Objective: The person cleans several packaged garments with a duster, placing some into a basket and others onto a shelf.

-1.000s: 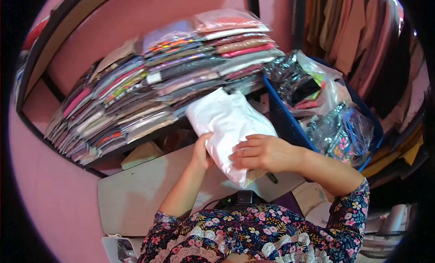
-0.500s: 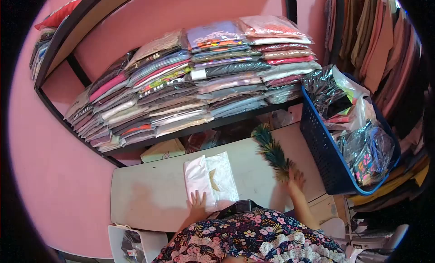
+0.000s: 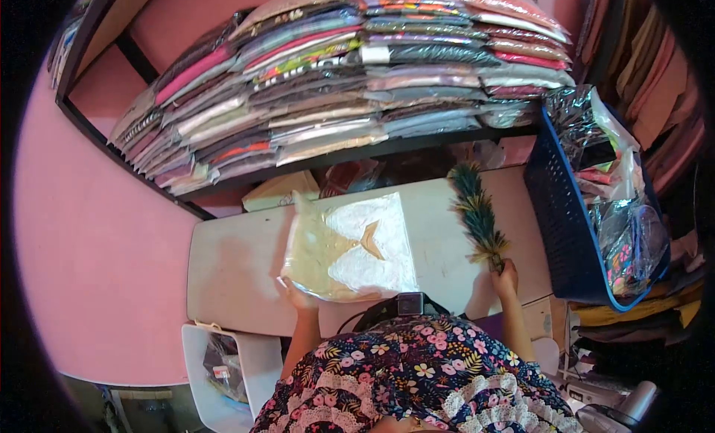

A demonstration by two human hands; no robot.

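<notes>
A folded white garment with a tan collar-like patch, in clear plastic packaging (image 3: 372,243), lies on the table in front of me. Its yellowish left part is raised along the outer edge, where my left hand (image 3: 301,294) grips the lower corner. Farther right, my right hand (image 3: 506,278) is closed round the handle end of a green and yellow feather duster (image 3: 477,209). The duster points away from me toward the shelf, its feathers over the tabletop.
Stacks of plastic-wrapped clothes (image 3: 313,98) fill the shelf behind the table (image 3: 231,254). A blue basket (image 3: 558,209) of wrapped garments stands at the right, near hanging clothes (image 3: 663,83). Below the table's left front is a white bin (image 3: 261,366) with packaging inside.
My left hand went from lying flat on the package to holding its left edge, and the left part has swung out and up. My right hand still holds the duster.
</notes>
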